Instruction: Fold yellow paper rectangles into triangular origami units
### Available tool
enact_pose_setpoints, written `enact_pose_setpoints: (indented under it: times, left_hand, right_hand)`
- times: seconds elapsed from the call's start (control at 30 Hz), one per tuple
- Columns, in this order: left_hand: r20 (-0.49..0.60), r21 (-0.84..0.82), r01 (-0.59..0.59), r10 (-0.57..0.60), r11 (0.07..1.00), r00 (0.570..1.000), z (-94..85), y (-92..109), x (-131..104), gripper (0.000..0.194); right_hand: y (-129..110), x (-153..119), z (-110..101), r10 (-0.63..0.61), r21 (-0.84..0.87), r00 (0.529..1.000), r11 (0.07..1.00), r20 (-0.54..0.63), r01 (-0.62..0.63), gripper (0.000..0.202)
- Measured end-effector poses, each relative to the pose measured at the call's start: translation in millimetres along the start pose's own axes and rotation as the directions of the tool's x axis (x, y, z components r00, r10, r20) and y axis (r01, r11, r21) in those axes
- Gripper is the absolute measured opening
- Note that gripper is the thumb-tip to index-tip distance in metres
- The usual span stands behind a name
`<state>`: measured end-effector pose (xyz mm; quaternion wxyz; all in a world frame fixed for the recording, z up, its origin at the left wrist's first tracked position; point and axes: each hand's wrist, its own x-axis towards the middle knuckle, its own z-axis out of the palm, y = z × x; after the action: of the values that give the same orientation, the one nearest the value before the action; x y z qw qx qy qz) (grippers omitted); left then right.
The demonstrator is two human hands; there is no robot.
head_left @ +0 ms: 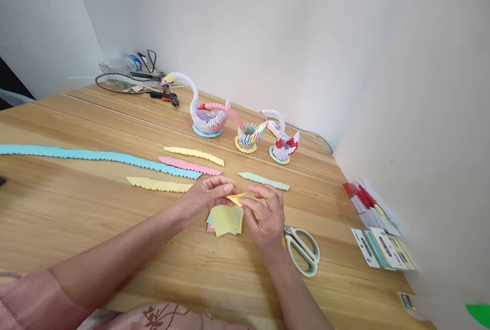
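Observation:
A small yellow folded paper piece (236, 198) is pinched between my two hands, above the table's middle. My left hand (214, 192) grips its left end with thumb and fingers. From the other side my right hand (266, 212) holds it, fingers curled. Just below lies a stack of square paper sheets (224, 219), yellow on top with green and pink edges showing. Scissors with pale green and white handles (302, 251) rest beside my right wrist. Beyond my hands lie chains of folded paper: light green (264, 181), pink (191, 165), blue (95, 155) and yellow (158, 184).
Three folded-paper swans stand at the back: a large white one (209, 118), a multicoloured one (248, 137) and a red-and-white one (283, 148). A glue gun (166, 97) with its cable and a plastic bottle (122, 63) lie back left. Paper packs (383, 248) sit along the right wall.

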<state>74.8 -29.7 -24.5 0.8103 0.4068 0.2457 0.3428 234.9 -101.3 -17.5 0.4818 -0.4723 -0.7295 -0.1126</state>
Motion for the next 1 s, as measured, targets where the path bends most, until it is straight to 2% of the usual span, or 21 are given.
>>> enact_pose_setpoints:
  times: [0.13, 0.27, 0.33, 0.43, 0.53, 0.73, 0.9, 1.0]
  left_hand:
    - [0.014, 0.001, -0.009, 0.009, 1.000, 1.000, 4.3, 5, -3, 0.030]
    - [0.038, 0.245, -0.008, -0.001, 0.970, 0.999, 7.2, 10, -7, 0.041]
    - [0.012, 0.370, -0.003, -0.002, 0.929, 1.000, 8.3, 9, -7, 0.039]
    - [-0.027, 0.456, -0.020, 0.036, 0.890, 0.999, 8.8, 7, -5, 0.025]
    - [-0.043, 0.459, -0.038, 0.065, 0.888, 0.997, 8.1, 5, -4, 0.030]
    - [-0.039, 0.298, 0.008, 0.004, 0.954, 0.999, 6.6, 7, -5, 0.029]
    - [-0.059, 0.368, 0.011, 0.011, 0.930, 0.998, 3.7, 6, -3, 0.027]
    - [-0.057, 0.453, -0.014, 0.045, 0.891, 0.997, 3.0, 5, -3, 0.026]
  right_hand:
    - [1, 3, -2, 0.001, -0.024, 1.000, 1.000, -0.031, -0.001, 0.026]
    - [5, 4, -4, -0.008, -0.049, 1.000, 0.999, -0.021, 0.007, 0.026]
    - [6, 3, -4, 0.002, -0.049, 1.000, 0.999, 0.002, -0.002, 0.027]
    - [7, 2, -2, 0.003, -0.026, 0.999, 1.000, 0.046, -0.001, 0.028]
    - [7, 1, 0, -0.021, -0.005, 0.997, 1.000, 0.079, 0.022, 0.029]
    - [8, 1, 1, 0.009, -0.013, 0.997, 1.000, 0.076, -0.008, 0.025]
    - [11, 0, 1, 0.020, 0.012, 0.991, 1.000, 0.130, -0.022, 0.022]
    - [9, 1, 1, 0.126, 0.102, 0.981, 0.985, 0.149, -0.141, 0.013]
